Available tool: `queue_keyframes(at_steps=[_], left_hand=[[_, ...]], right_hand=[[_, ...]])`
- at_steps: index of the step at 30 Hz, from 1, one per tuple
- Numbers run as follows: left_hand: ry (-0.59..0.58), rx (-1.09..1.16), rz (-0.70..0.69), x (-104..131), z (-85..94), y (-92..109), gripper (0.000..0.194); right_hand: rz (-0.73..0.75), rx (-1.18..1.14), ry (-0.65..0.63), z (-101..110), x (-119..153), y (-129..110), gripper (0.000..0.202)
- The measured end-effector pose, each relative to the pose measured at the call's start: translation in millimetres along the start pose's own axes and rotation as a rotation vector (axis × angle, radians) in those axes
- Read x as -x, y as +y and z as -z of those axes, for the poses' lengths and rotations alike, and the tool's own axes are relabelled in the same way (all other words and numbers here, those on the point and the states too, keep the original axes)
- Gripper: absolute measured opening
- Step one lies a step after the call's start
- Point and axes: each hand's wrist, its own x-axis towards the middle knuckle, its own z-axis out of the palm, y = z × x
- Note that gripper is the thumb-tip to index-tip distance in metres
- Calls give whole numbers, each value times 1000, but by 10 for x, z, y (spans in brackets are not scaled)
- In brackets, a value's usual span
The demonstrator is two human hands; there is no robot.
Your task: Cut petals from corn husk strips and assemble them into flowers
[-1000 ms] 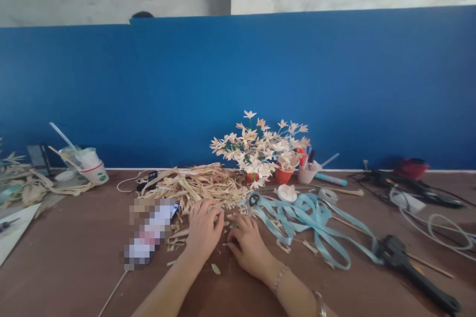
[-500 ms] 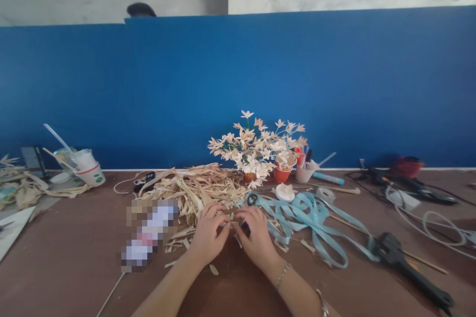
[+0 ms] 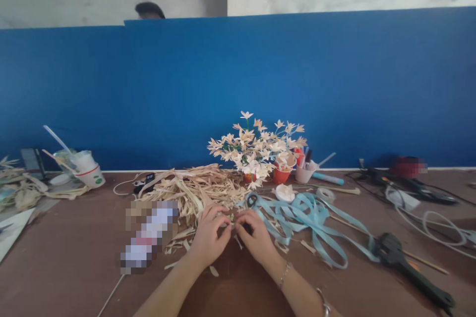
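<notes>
My left hand [image 3: 211, 235] is closed in a pinch, its fingertips close to those of my right hand [image 3: 253, 232], also pinched. Something small and pale shows between the fingertips, too small to name. Behind my left hand lies a heap of dried pale husk strips [image 3: 201, 185], with loose scraps around it. Pale star-shaped flowers [image 3: 256, 146] on stems stand in small red pots [image 3: 281, 174] beyond my hands. Right of my right hand, a light blue ribbon [image 3: 310, 213] lies in loose loops near a small white dish [image 3: 285, 192].
A black-handled tool [image 3: 412, 267] lies at the right, near cables [image 3: 427, 220]. At the left stands a white cup [image 3: 91, 176] with sticks. A blurred-out object [image 3: 148, 237] lies left of my hands. A blue partition [image 3: 238, 74] rises behind; a person's head [image 3: 149, 11] shows above it.
The fingers of my right hand have curled in a little, and both hands stay close together. The head behind the partition has moved slightly right.
</notes>
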Motion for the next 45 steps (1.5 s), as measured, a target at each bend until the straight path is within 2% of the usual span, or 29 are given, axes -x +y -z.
queue_keyframes(at_steps=[10,18,22,26,29,36,45], left_hand=[[27,6,-14,-1,-23,-20,13],[-9,57,23,-1,-44,-5,11],[-22,84,24,1,-29,12,10],[-46,125,5,4,-43,24,13],[-25,153,47,-1,-62,16,11],[57,179,92,-14,-76,-21,8],[29,165,119,0,-93,-28,5]], right_hand=[[-3,-4,-33,-3,17,0,14],[-16,-12,2,-14,21,17,9],[-34,-56,-13,-14,26,2,10],[-72,-134,23,12,9,-9,14],[-84,-167,24,31,-6,-4,17],[-42,-149,-11,10,3,10,16],[11,-57,-48,26,13,-57,12]])
